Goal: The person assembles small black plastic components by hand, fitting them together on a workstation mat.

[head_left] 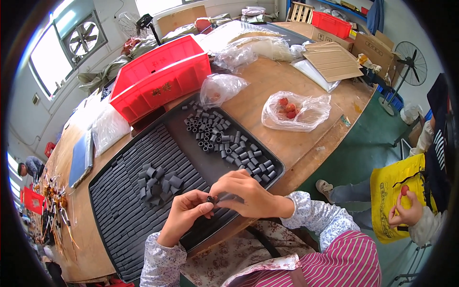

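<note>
Over the near edge of a black tray (184, 148), both my hands meet at a small black tube piece (210, 199). My left hand (184, 215) pinches it between thumb and forefinger. Closed at its other side are the fingers of my right hand (246, 193), which partly hide it. Many dark grey tubes (138, 162) lie side by side in tight rows across the tray's left part. On top of those rows sits a loose heap of wider short tubes (155, 184). Smaller short tubes (210, 129) are scattered over the tray's far right part.
Behind the tray stands a red plastic crate (158, 79). A clear bag of red fruit (289, 110) and flat cardboard (332, 62) rest on the wooden table (306, 148). At the right, another person in a yellow apron (397, 191) holds a small red fruit (405, 190).
</note>
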Demonstrator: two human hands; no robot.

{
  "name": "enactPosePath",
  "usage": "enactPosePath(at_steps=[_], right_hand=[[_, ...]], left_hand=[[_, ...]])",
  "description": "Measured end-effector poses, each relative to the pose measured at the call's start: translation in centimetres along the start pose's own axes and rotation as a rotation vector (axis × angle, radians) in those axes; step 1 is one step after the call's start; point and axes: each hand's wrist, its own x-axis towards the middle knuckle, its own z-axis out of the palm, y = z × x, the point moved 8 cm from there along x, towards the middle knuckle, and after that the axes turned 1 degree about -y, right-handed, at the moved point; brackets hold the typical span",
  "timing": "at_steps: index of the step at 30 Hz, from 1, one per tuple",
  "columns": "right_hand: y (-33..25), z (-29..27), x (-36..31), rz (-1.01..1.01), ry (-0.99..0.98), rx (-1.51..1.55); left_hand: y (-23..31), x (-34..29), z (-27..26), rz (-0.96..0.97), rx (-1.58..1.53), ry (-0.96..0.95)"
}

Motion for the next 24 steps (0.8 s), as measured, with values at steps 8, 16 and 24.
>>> enactPosePath(at_steps=[8,16,24], right_hand=[[-3.5,2.0,-13.9,-0.062,-0.041,-0.177],[5.6,1.4,-26.2,0.744,-0.066,-0.444],[-2.2,-2.1,-17.8,0.034,-0.168,-0.588]], left_hand=[[4.6,3.1,1.4,0.363,0.644,0.110],[3.4,5.6,4.6,0.537,1.064,-0.013],[3.5,2.9,4.6,0.615,1.229,0.069]])
